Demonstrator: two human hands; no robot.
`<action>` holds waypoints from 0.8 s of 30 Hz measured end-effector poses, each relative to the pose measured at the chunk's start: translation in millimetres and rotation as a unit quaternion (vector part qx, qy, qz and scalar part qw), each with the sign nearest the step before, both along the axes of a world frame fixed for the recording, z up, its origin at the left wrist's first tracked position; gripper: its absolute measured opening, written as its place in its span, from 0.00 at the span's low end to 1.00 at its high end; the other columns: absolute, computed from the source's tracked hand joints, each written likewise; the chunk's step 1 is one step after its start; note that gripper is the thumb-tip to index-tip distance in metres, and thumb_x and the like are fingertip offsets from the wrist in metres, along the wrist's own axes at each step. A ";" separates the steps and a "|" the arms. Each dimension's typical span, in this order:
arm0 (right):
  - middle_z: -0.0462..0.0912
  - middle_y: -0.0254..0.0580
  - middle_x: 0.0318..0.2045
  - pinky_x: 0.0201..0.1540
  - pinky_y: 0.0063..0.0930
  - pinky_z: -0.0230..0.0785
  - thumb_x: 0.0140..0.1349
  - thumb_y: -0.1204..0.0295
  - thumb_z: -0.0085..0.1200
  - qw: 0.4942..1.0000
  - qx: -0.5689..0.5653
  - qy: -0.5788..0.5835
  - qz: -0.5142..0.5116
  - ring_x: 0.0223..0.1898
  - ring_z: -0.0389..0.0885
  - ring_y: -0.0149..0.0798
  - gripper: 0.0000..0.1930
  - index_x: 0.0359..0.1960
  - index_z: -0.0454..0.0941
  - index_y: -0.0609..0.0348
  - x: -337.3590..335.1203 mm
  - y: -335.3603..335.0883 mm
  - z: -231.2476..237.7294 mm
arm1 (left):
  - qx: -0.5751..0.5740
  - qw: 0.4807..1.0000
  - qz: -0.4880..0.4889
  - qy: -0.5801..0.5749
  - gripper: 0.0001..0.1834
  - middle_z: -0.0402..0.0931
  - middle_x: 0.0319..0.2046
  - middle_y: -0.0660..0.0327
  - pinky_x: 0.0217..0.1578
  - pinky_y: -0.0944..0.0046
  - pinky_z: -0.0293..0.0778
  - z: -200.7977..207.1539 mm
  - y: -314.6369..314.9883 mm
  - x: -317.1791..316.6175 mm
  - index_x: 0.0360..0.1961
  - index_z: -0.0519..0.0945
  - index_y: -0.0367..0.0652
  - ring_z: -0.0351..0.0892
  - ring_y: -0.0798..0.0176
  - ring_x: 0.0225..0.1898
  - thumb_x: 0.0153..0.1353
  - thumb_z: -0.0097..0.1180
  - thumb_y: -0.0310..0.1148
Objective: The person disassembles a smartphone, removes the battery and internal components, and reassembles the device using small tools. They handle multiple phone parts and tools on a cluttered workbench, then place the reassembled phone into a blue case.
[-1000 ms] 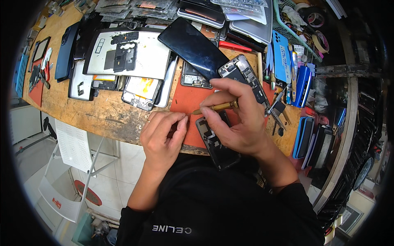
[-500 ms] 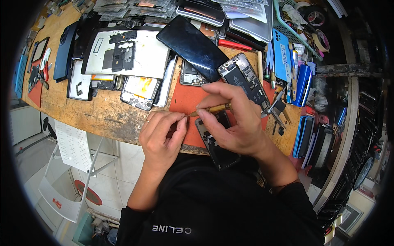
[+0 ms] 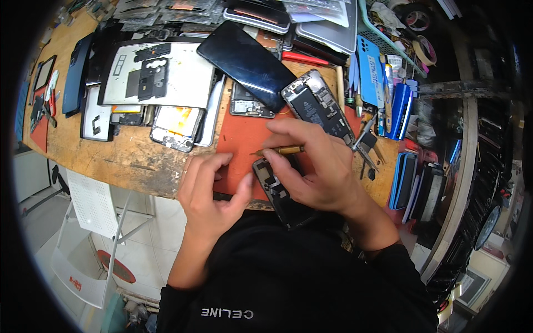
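In my right hand (image 3: 316, 166) is a slim brass-coloured screwdriver (image 3: 288, 150), pinched between thumb and fingers with its tip pointing left. My left hand (image 3: 208, 186) is open at the table's front edge, thumb and fingers apart, a short way from the tip. Below my right hand a detached phone screen (image 3: 286, 202) lies with its inner side up, overhanging the edge and partly covered by the hand. An opened phone (image 3: 316, 105) with its battery and boards exposed lies just beyond my right hand. Beneath all this is an orange-red mat (image 3: 239, 139).
A dark phone (image 3: 247, 64) lies slanted across other parts. To the left, a white panel (image 3: 186, 72) carries black phone pieces on a stack. Calipers (image 3: 363, 133) and brushes stand right, beside a blue phone back (image 3: 369, 72). A folding chair (image 3: 94, 205) stands below left.
My left hand has let its pinch go and drawn back from the screwdriver tip, fingers spreading. The screwdriver stays in my right hand. The whole view has shifted slightly.
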State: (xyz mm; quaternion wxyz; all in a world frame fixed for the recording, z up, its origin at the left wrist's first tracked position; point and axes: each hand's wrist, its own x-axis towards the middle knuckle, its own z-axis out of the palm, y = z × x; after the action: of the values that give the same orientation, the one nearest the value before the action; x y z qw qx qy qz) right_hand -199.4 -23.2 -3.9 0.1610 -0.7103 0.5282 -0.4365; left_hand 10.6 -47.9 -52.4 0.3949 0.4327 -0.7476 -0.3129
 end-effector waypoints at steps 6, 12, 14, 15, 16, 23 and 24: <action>0.87 0.51 0.39 0.45 0.41 0.87 0.60 0.87 0.68 0.996 0.011 0.091 0.008 0.37 0.90 0.53 0.18 0.52 0.81 0.70 -17.0 14.6 12.5 | -0.080 0.984 -0.119 -0.106 0.18 0.76 0.35 0.65 0.38 0.56 0.72 -0.4 15.5 -11.4 0.53 0.92 0.46 0.75 0.58 0.37 0.60 0.73 0.35; 0.90 0.50 0.37 0.35 0.34 0.84 0.58 0.89 0.71 0.997 0.009 0.080 0.009 0.33 0.91 0.46 0.18 0.50 0.83 0.69 -16.9 14.1 6.2 | -0.075 0.972 -0.131 -0.178 0.23 0.68 0.34 0.66 0.40 0.56 0.68 -1.0 19.2 -21.7 0.57 0.93 0.52 0.71 0.59 0.38 0.60 0.74 0.40; 0.90 0.50 0.37 0.35 0.33 0.84 0.58 0.90 0.71 0.997 0.009 0.079 0.009 0.33 0.91 0.46 0.18 0.50 0.83 0.69 -16.6 13.3 5.4 | -0.074 0.972 -0.133 -0.181 0.23 0.67 0.33 0.65 0.40 0.55 0.67 -2.4 19.0 -20.6 0.58 0.93 0.53 0.70 0.59 0.38 0.60 0.74 0.40; 0.90 0.50 0.37 0.34 0.33 0.84 0.57 0.90 0.71 0.997 0.009 0.079 0.010 0.33 0.91 0.46 0.18 0.50 0.83 0.69 -16.6 12.8 5.4 | -0.076 0.972 -0.133 -0.180 0.23 0.67 0.33 0.65 0.40 0.56 0.67 -2.8 19.1 -20.6 0.58 0.93 0.53 0.70 0.59 0.38 0.60 0.74 0.40; 0.90 0.50 0.37 0.34 0.33 0.84 0.57 0.90 0.71 0.997 0.009 0.079 0.011 0.33 0.91 0.45 0.18 0.50 0.83 0.69 -16.4 12.5 5.2 | -0.079 0.972 -0.133 -0.180 0.23 0.67 0.33 0.66 0.39 0.56 0.67 -3.0 19.2 -20.6 0.58 0.93 0.53 0.70 0.59 0.38 0.60 0.75 0.40; 0.89 0.49 0.37 0.35 0.34 0.83 0.58 0.90 0.70 0.997 0.005 0.080 0.018 0.33 0.91 0.47 0.19 0.50 0.83 0.68 -16.2 12.1 0.9 | -0.090 0.974 -0.127 -0.164 0.23 0.67 0.32 0.66 0.38 0.56 0.66 -6.3 18.6 -20.7 0.57 0.93 0.52 0.70 0.59 0.37 0.58 0.75 0.38; 0.89 0.48 0.38 0.36 0.35 0.83 0.58 0.90 0.70 0.996 0.007 0.084 0.024 0.33 0.90 0.47 0.19 0.50 0.83 0.68 -16.1 12.3 1.9 | -0.094 0.975 -0.125 -0.159 0.23 0.67 0.32 0.67 0.38 0.56 0.66 -7.3 18.7 -20.8 0.56 0.93 0.52 0.70 0.59 0.36 0.58 0.75 0.38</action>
State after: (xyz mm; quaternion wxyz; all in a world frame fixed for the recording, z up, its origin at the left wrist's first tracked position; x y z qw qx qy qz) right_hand -215.5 -10.9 -2.0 0.1318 -0.7554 0.5259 -0.3679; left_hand -10.3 -29.2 -59.8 0.2674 0.3407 -0.8752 -0.2155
